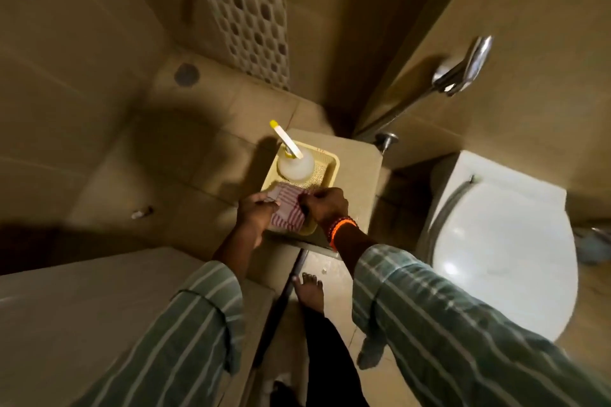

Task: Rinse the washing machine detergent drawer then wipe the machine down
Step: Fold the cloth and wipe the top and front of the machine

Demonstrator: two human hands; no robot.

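Observation:
A red-and-white striped cloth [287,208] lies in a pale yellow tray [333,164] on a low ledge. My left hand [256,208] grips the cloth's left edge and my right hand [325,206] pinches its right edge. A white spray bottle [295,166] with a yellow-tipped nozzle stands at the tray's far end. The washing machine's pale top [86,301] fills the lower left, below my left sleeve. No detergent drawer is in view.
A white toilet [502,248] with its lid down stands to the right. A chrome door handle [463,71] sticks out from the door at upper right. My bare foot [309,289] is on the tiled floor between the machine and the toilet.

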